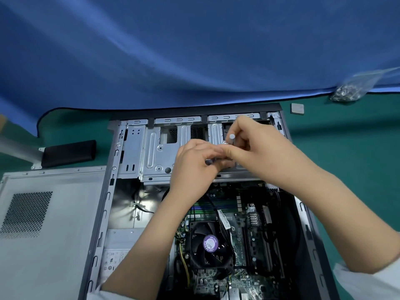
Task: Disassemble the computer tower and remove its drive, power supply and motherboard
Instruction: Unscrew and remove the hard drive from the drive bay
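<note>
A blue cloth (pixel 194 50) fills the upper half of the frame, draped down to a green work surface (pixel 346 148) that shows at the right and at the left edge. On that surface the computer tower (pixel 104 213) lies on its side with its interior open to the camera, taking up the centre and the lower part of the frame. Its removed grey side panel (pixel 49 224), with a perforated vent patch, lies flat at the lower left, just beside the case. Inside, the silver metal drive cage (pixel 155 152) spans the upper part of the case, and the motherboard (pixel 249 234) sits below it in the lower centre, still mounted, with a black CPU cooler fan (pixel 208 243) bearing a round purple label. A pale power supply (pixel 121 241) shows in the lower left corner of the case, partly behind the left forearm. Both hands meet over the drive cage at the centre of the frame: the right hand (pixel 255 148) has its fingers curled round a small silver screwdriver (pixel 232 138), whose rounded handle end stands up between thumb and forefinger, and the left hand (pixel 194 167) has its fingers curled, pinching near the tool's lower part. A black bar-shaped object (pixel 69 152) lies at the left, a clear bag of screws (pixel 348 89) at the upper right, and a small grey square chip (pixel 297 108) near it.
</note>
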Motion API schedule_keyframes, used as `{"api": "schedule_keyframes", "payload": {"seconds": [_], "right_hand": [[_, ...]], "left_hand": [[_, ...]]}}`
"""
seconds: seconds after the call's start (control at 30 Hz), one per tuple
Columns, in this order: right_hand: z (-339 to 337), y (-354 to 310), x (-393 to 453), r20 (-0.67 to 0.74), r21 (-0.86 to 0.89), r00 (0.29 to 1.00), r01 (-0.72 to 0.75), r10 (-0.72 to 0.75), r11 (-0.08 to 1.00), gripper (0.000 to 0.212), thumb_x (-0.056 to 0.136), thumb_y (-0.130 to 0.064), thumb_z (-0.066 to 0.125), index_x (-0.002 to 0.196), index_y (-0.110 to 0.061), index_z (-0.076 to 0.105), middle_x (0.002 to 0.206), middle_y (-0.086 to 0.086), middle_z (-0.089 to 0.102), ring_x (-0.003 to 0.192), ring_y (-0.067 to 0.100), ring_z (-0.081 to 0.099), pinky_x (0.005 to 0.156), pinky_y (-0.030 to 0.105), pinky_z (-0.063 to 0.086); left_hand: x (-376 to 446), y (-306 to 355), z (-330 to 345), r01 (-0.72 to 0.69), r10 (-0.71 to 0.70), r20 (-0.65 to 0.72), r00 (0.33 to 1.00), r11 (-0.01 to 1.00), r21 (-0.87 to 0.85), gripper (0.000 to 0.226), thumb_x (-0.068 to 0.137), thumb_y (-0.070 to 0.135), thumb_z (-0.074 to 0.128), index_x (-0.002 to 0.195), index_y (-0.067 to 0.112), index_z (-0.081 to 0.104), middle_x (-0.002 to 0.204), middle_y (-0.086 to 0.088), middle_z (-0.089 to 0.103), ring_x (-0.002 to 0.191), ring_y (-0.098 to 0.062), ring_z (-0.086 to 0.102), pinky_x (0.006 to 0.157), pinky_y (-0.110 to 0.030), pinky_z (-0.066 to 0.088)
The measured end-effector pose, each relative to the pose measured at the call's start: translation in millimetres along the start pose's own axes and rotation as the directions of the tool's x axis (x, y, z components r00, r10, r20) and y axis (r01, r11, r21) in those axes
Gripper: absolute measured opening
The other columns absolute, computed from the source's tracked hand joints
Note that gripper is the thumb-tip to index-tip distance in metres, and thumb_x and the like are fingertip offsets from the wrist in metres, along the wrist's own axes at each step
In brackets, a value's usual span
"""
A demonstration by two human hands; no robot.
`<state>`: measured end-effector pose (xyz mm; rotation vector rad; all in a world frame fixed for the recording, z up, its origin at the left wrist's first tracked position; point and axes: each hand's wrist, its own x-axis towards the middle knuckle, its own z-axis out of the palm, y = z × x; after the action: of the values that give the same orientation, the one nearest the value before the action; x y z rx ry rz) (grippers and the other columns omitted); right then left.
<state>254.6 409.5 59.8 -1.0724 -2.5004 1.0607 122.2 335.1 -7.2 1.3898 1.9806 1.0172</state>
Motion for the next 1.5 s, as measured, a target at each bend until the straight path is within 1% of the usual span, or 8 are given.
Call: {"api": "schedule_keyframes", "payload": {"seconds": [0.3,0.47,0.67,0.93,1.03,1.17,1.37,1.5], "right_hand": [[-2,-6,-1,0.013,-0.206,0.995,0.102,-0.101,0.973,0.008,0.094,-0.027,0.052,0.092,-0.020,0.055,0.084,-0.008,0.058,0.083,0.017,0.055,0.070,0.031,0.039],[-6,-8,1,0.110,-0.262,0.991,0.103,-0.076,0.959,0.007,0.096,-0.026,0.045,0.101,-0.024,0.050,0.089,-0.013,0.052,0.089,0.016,0.054,0.076,0.037,0.046],[-9,-11,8,0.041,-0.514,0.993,0.113,-0.107,0.850,0.031,0.098,-0.047,0.031,0.105,-0.025,0.053,0.093,-0.002,0.066,0.085,0.026,0.059,0.061,0.032,0.031],[-12,-13,7,0.162,-0.492,0.980,0.181,-0.115,0.852,0.028,0.095,-0.028,0.034,0.122,-0.026,0.038,0.095,-0.004,0.063,0.076,0.023,0.051,0.056,0.034,0.027],[-11,-14,9,0.137,-0.533,0.982,0.184,-0.131,0.826,0.023,0.093,-0.034,0.031,0.109,-0.026,0.046,0.089,-0.006,0.061,0.073,0.022,0.050,0.057,0.033,0.028],[-8,-14,12,0.078,-0.668,0.978,0.196,-0.195,0.718,0.019,0.098,-0.040,0.036,0.097,-0.026,0.049,0.071,-0.005,0.053,0.063,0.022,0.041,0.045,0.027,0.020],[-6,-12,13,0.145,-0.590,0.975,0.220,-0.166,0.777,0.021,0.097,-0.028,0.038,0.117,-0.029,0.039,0.067,-0.010,0.039,0.071,0.020,0.045,0.048,0.031,0.020],[-14,-11,13,0.186,-0.510,0.979,0.165,-0.079,0.844,0.023,0.095,-0.032,0.035,0.117,-0.026,0.039,0.078,-0.011,0.046,0.079,0.021,0.047,0.060,0.034,0.026]], "left_hand": [[-1,4,-2,-0.060,0.055,0.046,0.997,0.991,0.118,0.028,0.067,0.067,0.047,0.077,0.043,0.058,0.081,0.018,0.058,0.092,-0.007,0.043,0.083,-0.024,0.035],[-1,3,-3,-0.015,0.013,0.078,0.997,1.000,0.027,0.005,0.079,0.044,0.062,0.076,0.047,0.064,0.079,0.016,0.053,0.102,-0.021,0.045,0.092,-0.038,0.039],[0,9,1,0.016,-0.016,-0.027,1.000,1.000,-0.019,0.025,0.070,0.042,0.073,0.061,0.058,0.056,0.079,0.009,0.063,0.096,-0.023,0.053,0.085,-0.040,0.044],[-2,4,-1,0.031,-0.029,0.050,0.998,0.999,-0.034,0.010,0.067,0.059,0.058,0.066,0.068,0.054,0.090,0.022,0.051,0.102,-0.005,0.036,0.081,-0.013,0.031],[0,2,2,0.036,-0.037,-0.012,0.999,0.997,-0.061,0.039,0.074,0.032,0.073,0.060,0.065,0.056,0.087,0.017,0.055,0.106,-0.017,0.046,0.086,-0.031,0.043],[0,9,2,0.062,-0.066,-0.055,0.996,0.995,-0.078,0.010,0.059,0.056,0.069,0.061,0.061,0.060,0.084,0.016,0.055,0.101,-0.017,0.052,0.085,-0.037,0.046],[-3,1,-1,-0.018,0.019,0.055,0.998,1.000,-0.024,0.029,0.074,0.046,0.069,0.066,0.070,0.053,0.097,0.034,0.045,0.106,-0.004,0.034,0.085,-0.011,0.030],[0,4,1,0.004,-0.005,-0.020,1.000,0.999,-0.040,0.025,0.070,0.045,0.066,0.062,0.066,0.055,0.091,0.025,0.053,0.108,-0.014,0.046,0.087,-0.028,0.044]]}}
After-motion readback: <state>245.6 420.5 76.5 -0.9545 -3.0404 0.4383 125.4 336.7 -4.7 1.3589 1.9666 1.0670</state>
